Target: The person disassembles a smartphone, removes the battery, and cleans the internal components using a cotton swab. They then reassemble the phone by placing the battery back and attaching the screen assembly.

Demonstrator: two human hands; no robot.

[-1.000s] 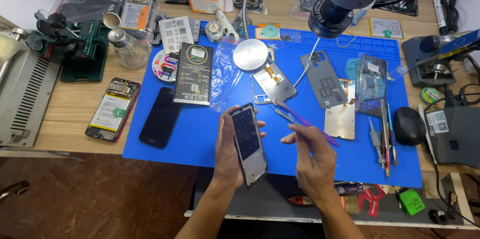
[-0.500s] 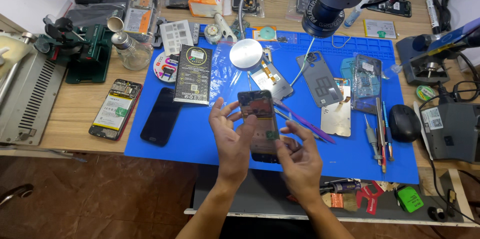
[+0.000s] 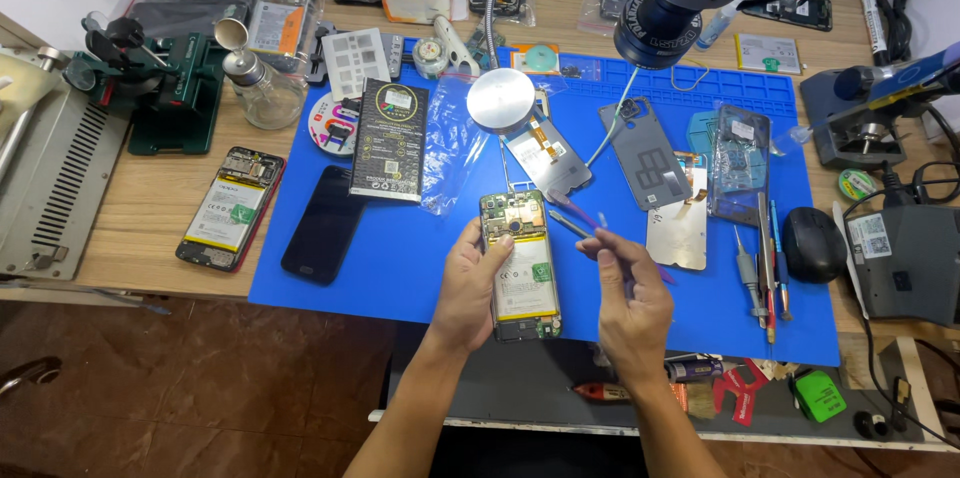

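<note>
Your left hand [image 3: 470,283] grips the opened phone [image 3: 520,263] over the blue mat [image 3: 400,268], battery side up. Your right hand [image 3: 630,303] pinches tweezers [image 3: 572,226] beside it.

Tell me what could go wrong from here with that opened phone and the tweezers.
The left hand holds the opened phone by its edges above the blue mat, so it could slip and drop. The tweezers in the right hand point at the exposed board and battery; a slip might scratch or pierce them. Loose parts such as the grey back cover lie close by and could get knocked.
</note>
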